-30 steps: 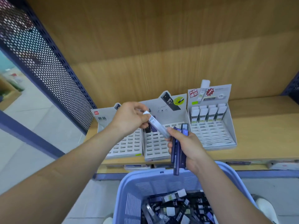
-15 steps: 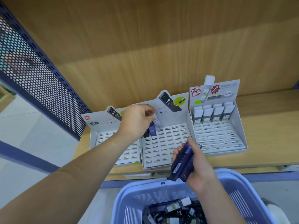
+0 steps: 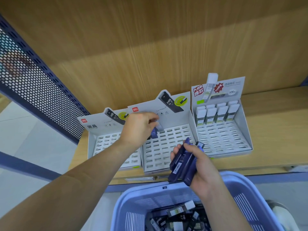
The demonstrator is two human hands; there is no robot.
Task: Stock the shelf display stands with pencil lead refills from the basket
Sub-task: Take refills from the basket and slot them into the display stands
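Three white slotted display stands sit on the wooden shelf: left stand [image 3: 103, 142], middle stand [image 3: 168, 147], right stand [image 3: 223, 139]. My left hand [image 3: 138, 127] reaches over the back rows of the middle stand and pinches a refill case with a white cap [image 3: 159, 126] beside a dark blue case [image 3: 154, 134] standing in a slot. My right hand [image 3: 198, 165] holds a bundle of dark blue refill cases [image 3: 181, 165] above the basket. The blue plastic basket [image 3: 138, 202] below holds several more refills [image 3: 180, 215].
The right stand carries two rows of white-capped refills [image 3: 216, 112] at its back. A blue perforated metal panel [image 3: 33, 90] bounds the shelf on the left. The wooden back wall [image 3: 150, 55] rises behind the stands. Bare shelf board [image 3: 275, 130] lies to the right.
My left hand carried the white-capped refill from my right hand's bundle to the back of the middle stand. My right hand tilted its bundle and stayed above the basket.
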